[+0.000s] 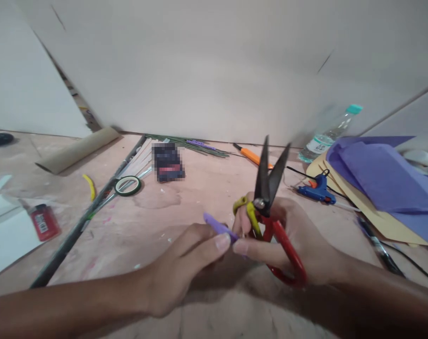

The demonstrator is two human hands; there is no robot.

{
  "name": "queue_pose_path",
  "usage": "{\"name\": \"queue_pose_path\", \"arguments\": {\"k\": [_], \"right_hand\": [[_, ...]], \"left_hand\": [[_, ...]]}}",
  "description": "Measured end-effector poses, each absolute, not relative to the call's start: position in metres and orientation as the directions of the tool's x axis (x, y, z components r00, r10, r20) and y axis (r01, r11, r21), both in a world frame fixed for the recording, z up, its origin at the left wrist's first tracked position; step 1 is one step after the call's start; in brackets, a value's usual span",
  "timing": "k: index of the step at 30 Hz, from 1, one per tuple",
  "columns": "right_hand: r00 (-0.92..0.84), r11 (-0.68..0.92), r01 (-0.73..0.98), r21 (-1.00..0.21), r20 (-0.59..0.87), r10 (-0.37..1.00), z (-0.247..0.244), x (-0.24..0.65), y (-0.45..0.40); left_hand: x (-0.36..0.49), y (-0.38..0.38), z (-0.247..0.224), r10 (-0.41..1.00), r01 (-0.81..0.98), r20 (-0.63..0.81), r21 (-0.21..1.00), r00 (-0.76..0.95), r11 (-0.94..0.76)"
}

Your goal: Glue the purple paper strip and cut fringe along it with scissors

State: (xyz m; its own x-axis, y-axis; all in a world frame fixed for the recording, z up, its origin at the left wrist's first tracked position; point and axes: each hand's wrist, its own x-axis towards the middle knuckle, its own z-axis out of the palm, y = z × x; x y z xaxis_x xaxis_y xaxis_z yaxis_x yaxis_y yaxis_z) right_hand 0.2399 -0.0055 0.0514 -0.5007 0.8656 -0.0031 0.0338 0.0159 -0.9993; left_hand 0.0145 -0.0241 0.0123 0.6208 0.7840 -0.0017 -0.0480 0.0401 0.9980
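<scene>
Between thumb and fingers, my left hand (190, 252) pinches a small strip of purple paper (217, 225), its pointed end sticking out up and to the left. My right hand (291, 235) has a pair of scissors (266, 202) looped on it, with red and yellow handles and dark blades parted and pointing away from me. The thumb and a finger of that same hand close on the right end of the purple strip, close to my left thumb. The scissor blades stand apart from the paper.
A cardboard tube (79, 149), a red bottle (43, 222) and green tape (128, 185) lie left. Green stems (199, 145) and an orange cutter (251, 155) lie at the back. A blue glue gun (318, 188), purple sheets (379, 174) and a water bottle (327, 136) are right.
</scene>
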Motion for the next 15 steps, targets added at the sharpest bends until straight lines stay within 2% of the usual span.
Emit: {"name": "queue_pose_path", "arguments": {"k": [2, 5, 7, 9, 12, 15], "right_hand": [[-0.553, -0.032, 0.056, -0.998, -0.058, 0.831, 0.052, 0.239, -0.009], [-0.550, -0.066, 0.115, -0.991, -0.118, 0.827, 0.055, 0.238, -0.011], [-0.536, -0.064, 0.159, -0.985, -0.141, 0.832, 0.058, 0.238, -0.013], [-0.520, -0.038, 0.213, -0.976, -0.147, 0.841, 0.062, 0.238, -0.013], [-0.502, 0.070, 0.320, -0.945, -0.106, 0.858, 0.068, 0.241, -0.014], [-0.522, 0.300, 0.440, -0.846, 0.030, 0.852, 0.071, 0.250, -0.012]], "left_hand": [[0.013, -0.021, 0.008, 0.777, -0.104, 0.032, 0.994, 0.629, 0.044], [0.008, -0.019, 0.008, 0.741, -0.150, 0.221, 0.975, 0.635, -0.162], [0.005, -0.020, 0.006, 0.730, -0.108, 0.296, 0.950, 0.616, -0.295], [0.003, -0.021, 0.003, 0.739, -0.015, 0.297, 0.932, 0.605, -0.362], [0.004, -0.022, 0.000, 0.762, 0.069, 0.303, 0.908, 0.572, -0.413], [0.007, -0.020, 0.005, 0.780, 0.119, 0.366, 0.867, 0.508, -0.484]]}}
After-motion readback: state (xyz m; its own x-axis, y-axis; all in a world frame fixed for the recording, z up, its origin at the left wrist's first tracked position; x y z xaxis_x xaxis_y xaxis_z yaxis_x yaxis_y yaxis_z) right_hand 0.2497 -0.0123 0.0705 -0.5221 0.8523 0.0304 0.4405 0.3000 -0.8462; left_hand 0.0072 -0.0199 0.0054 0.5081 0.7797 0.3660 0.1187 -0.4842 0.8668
